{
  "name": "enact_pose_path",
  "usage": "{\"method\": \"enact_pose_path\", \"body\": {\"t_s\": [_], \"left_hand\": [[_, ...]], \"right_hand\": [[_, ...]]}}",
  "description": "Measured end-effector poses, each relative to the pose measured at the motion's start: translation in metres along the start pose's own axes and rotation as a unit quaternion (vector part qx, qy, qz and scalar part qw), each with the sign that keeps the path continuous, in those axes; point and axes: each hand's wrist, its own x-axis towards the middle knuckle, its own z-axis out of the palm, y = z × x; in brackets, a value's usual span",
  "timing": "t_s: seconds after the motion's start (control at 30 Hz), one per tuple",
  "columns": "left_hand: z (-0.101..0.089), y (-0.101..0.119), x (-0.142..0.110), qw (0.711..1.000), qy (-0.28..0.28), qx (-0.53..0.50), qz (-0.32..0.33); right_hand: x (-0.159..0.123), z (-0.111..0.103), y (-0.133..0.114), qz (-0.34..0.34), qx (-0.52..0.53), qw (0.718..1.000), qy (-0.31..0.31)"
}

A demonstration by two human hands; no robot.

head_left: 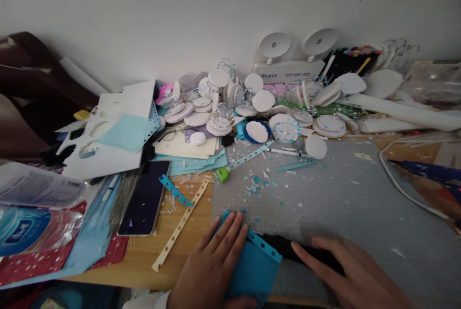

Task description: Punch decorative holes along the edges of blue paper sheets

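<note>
My left hand [212, 263] lies flat with fingers stretched out on a blue punched paper sheet [256, 266] at the near edge of the desk. My right hand [347, 273] rests flat beside it, fingers extended over a black object [284, 246] that is partly hidden under the hand. Both sit on the front part of a grey cutting mat [342, 194], which is littered with small blue and white paper scraps [257, 179].
A heap of white foam discs [252, 107] fills the back by the wall. A phone [146, 198] lies at left beside punched paper strips [180, 225]. Stacked papers [118, 131], plastic packets [32, 213], a small green object [223, 173], a marker set [351, 59].
</note>
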Motion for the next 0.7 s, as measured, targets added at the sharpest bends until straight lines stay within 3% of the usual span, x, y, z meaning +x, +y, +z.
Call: {"method": "enact_pose_path", "body": {"t_s": [0.3,0.47,0.57,0.7], "left_hand": [[0.000,0.000,-0.001,0.999,0.011,0.033,0.015],[0.003,-0.002,-0.001,0.998,0.020,0.046,0.033],[0.005,-0.005,-0.002,0.997,0.030,0.060,0.039],[0.007,-0.003,-0.003,0.988,0.097,0.109,0.058]], "right_hand": [[0.033,0.024,-0.016,0.031,-0.013,0.999,0.003],[0.052,0.033,-0.019,0.042,-0.027,0.997,0.056],[0.041,0.023,-0.004,0.074,-0.054,0.991,0.094],[-0.005,0.000,0.037,0.172,-0.165,0.959,0.154]]}}
